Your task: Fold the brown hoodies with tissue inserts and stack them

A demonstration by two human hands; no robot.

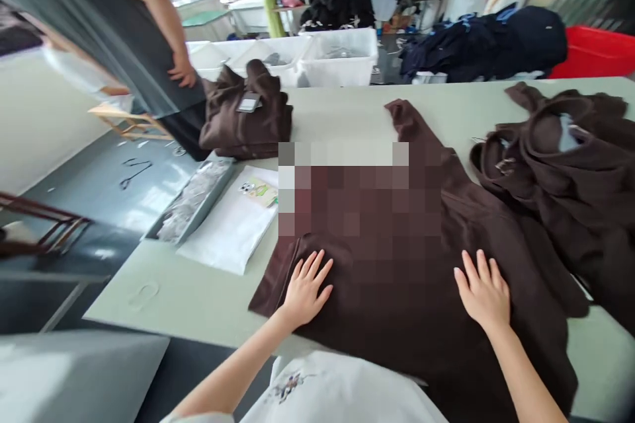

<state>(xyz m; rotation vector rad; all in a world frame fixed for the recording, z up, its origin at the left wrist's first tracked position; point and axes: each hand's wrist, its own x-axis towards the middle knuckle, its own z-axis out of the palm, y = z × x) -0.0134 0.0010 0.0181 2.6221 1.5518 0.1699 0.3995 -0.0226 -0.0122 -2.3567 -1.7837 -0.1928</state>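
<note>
A dark brown long-sleeved garment lies spread over the pale green table; its middle is blurred out by large squares. My left hand rests flat on the garment's left part, near a folded-over edge, with its fingers spread. On the right part of the same garment, my right hand also lies flat, fingers apart. Neither hand grips anything. One sleeve stretches toward the far edge of the table.
Folded brown garments with a tag are stacked at the far left. Before them lie clear plastic bags and a grey tray. More brown garments heap up at right. A person stands beyond the left corner; white bins stand behind.
</note>
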